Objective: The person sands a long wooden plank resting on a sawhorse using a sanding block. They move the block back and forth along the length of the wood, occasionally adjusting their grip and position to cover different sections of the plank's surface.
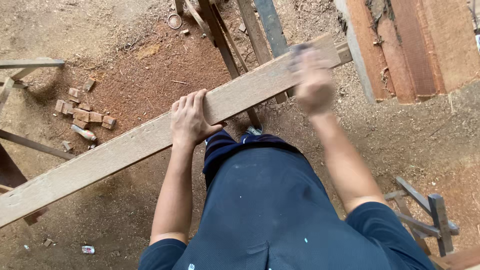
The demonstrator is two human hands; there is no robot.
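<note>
One head-worn camera looks steeply down, close over the person's torso, onto the sawdust floor.
</note>
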